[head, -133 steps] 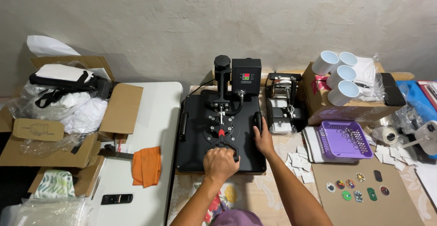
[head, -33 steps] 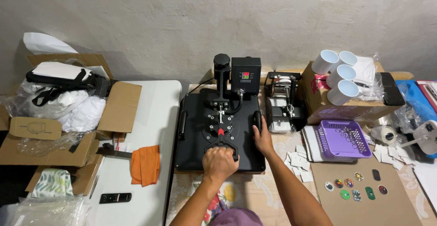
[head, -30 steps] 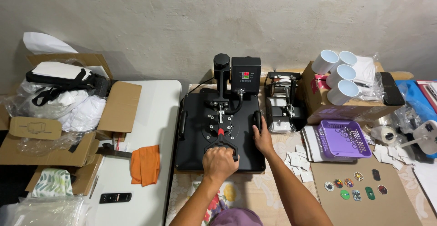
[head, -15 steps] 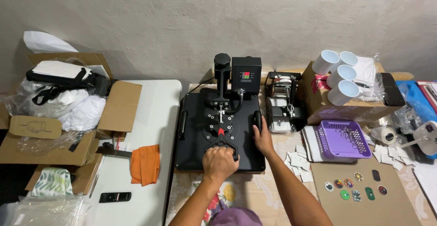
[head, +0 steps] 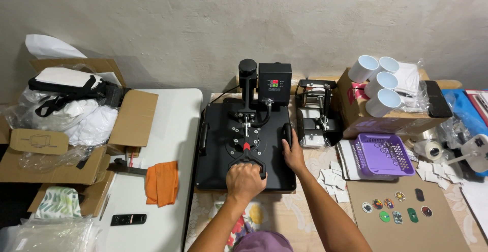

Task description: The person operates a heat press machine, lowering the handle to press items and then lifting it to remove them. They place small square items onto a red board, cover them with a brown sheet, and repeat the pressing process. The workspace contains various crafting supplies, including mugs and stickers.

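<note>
Nothing has shifted since the earlier frames: both hands sit where they were. The heat press (head: 245, 148), a flat black machine, lies closed on the worktop (head: 284, 216) with its upper plate down. Its long axis runs from the person toward the wall, the control box and column at the far end, the lever handle (head: 247, 161) pointing back at the person. The left hand (head: 245, 181) has its grip clamped around that handle. The right hand (head: 294, 153) lies flat on the press's right edge, fingers spread and closed on nothing.

Just right of the press stands a smaller mug press (head: 315, 117). Beyond it a cardboard box (head: 356, 112) carries three white mugs (head: 378, 84) lying on their sides, and a purple basket (head: 384, 154) rests on a stack of paper; what it holds cannot be told. Small round badges (head: 394, 209) lie on a brown board (head: 406, 221).

Left of the press, on a white table (head: 170, 130), lie an orange cloth (head: 162, 182) and a black remote (head: 128, 219). An open carton (head: 46, 155) at far left holds white fabric in plastic and a black-strapped bag (head: 71, 82).
</note>
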